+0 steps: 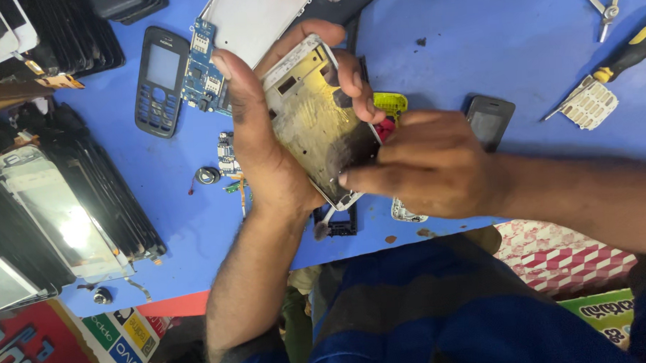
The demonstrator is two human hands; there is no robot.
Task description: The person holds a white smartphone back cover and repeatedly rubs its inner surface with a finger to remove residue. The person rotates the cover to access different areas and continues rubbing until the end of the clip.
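While gripped in left hand (263, 144) above blue table (477, 44): phone frame (313, 120), long axis slanting from upper left to lower right. Right hand (427, 166) at lower end, fingertips pinched on frame corner.

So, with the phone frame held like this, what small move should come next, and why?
Probably a short brush stroke across the dark patch. The left hand grips the frame tilted over the blue table, and the right hand presses at its lower edge, where a dark smudge shows. What the right hand holds is hidden.
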